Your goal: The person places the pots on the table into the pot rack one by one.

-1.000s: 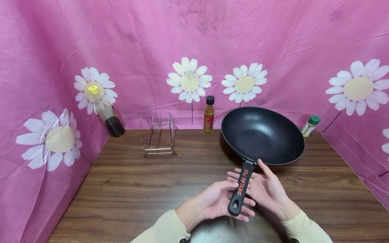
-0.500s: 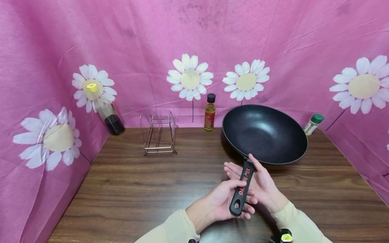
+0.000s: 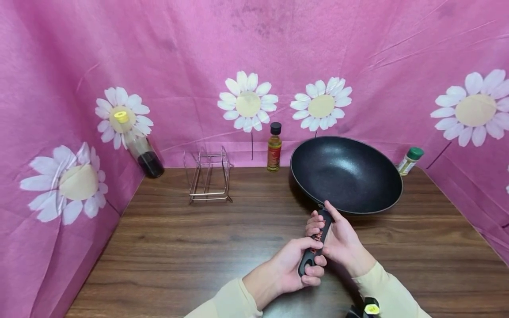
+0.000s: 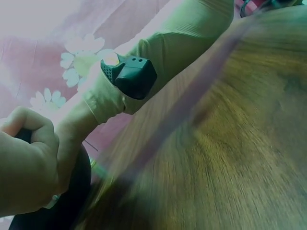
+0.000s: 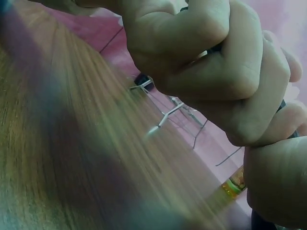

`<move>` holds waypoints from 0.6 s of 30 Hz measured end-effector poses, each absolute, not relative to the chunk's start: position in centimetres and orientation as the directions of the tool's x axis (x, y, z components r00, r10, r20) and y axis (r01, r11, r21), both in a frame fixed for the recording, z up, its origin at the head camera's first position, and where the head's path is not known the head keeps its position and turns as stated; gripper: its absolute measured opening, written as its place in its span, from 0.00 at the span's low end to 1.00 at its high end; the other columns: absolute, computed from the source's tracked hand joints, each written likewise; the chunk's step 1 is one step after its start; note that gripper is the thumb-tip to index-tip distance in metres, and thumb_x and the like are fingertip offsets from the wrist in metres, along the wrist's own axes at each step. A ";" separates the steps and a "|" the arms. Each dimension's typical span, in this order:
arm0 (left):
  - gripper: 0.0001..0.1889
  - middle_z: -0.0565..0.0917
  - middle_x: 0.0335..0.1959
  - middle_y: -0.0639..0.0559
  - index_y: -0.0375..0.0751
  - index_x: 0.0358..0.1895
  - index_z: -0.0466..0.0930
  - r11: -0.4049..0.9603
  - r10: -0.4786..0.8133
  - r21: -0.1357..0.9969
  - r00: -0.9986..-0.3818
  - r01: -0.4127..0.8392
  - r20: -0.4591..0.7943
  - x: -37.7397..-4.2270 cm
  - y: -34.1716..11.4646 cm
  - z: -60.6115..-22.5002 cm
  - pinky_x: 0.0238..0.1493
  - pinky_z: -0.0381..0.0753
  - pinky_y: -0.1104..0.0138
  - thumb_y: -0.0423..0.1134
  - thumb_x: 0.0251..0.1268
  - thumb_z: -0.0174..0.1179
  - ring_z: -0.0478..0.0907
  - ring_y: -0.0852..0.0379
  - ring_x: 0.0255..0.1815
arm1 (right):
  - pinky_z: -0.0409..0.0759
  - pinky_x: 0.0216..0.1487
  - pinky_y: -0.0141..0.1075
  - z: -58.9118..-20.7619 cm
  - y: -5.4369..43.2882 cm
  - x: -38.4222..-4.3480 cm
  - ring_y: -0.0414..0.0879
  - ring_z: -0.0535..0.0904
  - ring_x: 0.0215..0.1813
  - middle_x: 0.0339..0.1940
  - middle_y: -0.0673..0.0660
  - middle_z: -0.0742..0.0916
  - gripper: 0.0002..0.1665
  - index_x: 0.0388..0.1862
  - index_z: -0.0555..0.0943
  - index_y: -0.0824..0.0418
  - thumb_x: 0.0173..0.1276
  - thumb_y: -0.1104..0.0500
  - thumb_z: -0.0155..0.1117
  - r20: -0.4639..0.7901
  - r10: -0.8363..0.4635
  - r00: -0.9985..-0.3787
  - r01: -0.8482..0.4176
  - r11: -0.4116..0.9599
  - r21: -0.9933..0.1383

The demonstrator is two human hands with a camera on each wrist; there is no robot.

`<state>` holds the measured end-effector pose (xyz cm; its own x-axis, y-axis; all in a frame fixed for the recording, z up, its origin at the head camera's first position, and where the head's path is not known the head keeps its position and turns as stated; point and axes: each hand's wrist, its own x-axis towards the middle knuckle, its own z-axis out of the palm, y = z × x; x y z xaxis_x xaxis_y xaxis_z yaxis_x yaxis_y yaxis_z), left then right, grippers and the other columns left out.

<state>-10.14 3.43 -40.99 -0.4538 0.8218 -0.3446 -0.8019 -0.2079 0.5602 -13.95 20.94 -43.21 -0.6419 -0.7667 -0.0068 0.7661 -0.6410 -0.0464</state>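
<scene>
A large black wok (image 3: 347, 172) with a long black handle (image 3: 327, 221) fills the right half of the head view, its handle slanting toward me. My left hand (image 3: 280, 269) grips the handle's lower end near the hanging hole, thumb laid across the top. Higher up, close to the pan, my right hand (image 3: 343, 243) has its fingers curled round the handle, with the thumb stretched up toward the rim. In the right wrist view, curled fingers (image 5: 244, 72) cover most of the handle. The left wrist view shows the dark wok (image 4: 79, 191) beyond a hand.
Behind stand a small oil bottle (image 3: 274, 150) with a black cap and, right of the wok, a green-capped shaker (image 3: 409, 161). A copper wire rack (image 3: 208, 176) and a yellow-capped bottle of dark liquid (image 3: 149, 161) are at left. Pink cloth (image 3: 179, 66) backs the wooden table (image 3: 179, 247).
Both hands have closed their fingers round the wok's handle, where before they lay open under it. The right hand first slid slightly up and left. The wok looks nearly unmoved.
</scene>
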 end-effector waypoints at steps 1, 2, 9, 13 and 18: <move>0.05 0.64 0.23 0.62 0.49 0.37 0.69 -0.207 0.823 0.559 -0.452 -0.803 -0.344 -10.1 3.4 -41.0 0.16 0.47 0.78 0.43 0.69 0.45 0.54 0.69 0.14 | 0.76 0.43 0.33 -43.2 20.8 -14.0 0.41 0.72 0.33 0.28 0.49 0.77 0.36 0.41 0.77 0.63 0.78 0.32 0.41 -0.003 -0.765 -0.644 0.765 -0.644 -0.030; 0.05 0.64 0.22 0.63 0.49 0.36 0.69 -0.207 0.824 0.557 -0.450 -0.804 -0.344 -10.1 3.4 -41.1 0.15 0.47 0.78 0.43 0.68 0.45 0.54 0.69 0.13 | 0.76 0.43 0.33 -43.2 20.7 -14.0 0.39 0.68 0.31 0.27 0.47 0.73 0.33 0.40 0.76 0.62 0.78 0.34 0.44 -0.001 -0.762 -0.647 0.762 -0.647 -0.017; 0.07 0.63 0.20 0.63 0.49 0.34 0.68 -0.222 0.821 0.559 -0.462 -0.799 -0.334 -9.9 3.7 -41.5 0.14 0.47 0.80 0.45 0.69 0.44 0.55 0.71 0.13 | 0.75 0.38 0.36 -43.4 20.4 -13.9 0.36 0.56 0.31 0.26 0.43 0.62 0.33 0.35 0.74 0.61 0.80 0.35 0.38 0.005 -0.747 -0.664 0.747 -0.664 -0.008; 0.06 0.63 0.21 0.63 0.48 0.35 0.68 -0.235 0.817 0.569 -0.477 -0.788 -0.323 -9.8 3.6 -41.8 0.15 0.48 0.80 0.42 0.72 0.45 0.56 0.71 0.13 | 0.73 0.38 0.34 -43.4 20.3 -13.9 0.36 0.55 0.30 0.25 0.43 0.62 0.37 0.34 0.73 0.61 0.80 0.33 0.30 -0.007 -0.735 -0.678 0.735 -0.678 0.001; 0.06 0.62 0.21 0.62 0.48 0.36 0.68 -0.243 0.823 0.572 -0.479 -0.783 -0.305 -9.9 3.5 -42.1 0.16 0.48 0.80 0.40 0.74 0.45 0.56 0.70 0.14 | 0.72 0.36 0.32 -43.3 20.2 -14.0 0.36 0.54 0.29 0.25 0.43 0.61 0.37 0.33 0.73 0.61 0.81 0.34 0.29 -0.018 -0.731 -0.682 0.731 -0.683 0.007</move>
<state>-9.86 3.45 -42.07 -0.4787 0.8232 -0.3054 -0.7834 -0.2433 0.5719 -14.03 20.18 -43.34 -0.6825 -0.7307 -0.0177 0.7307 -0.6826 0.0066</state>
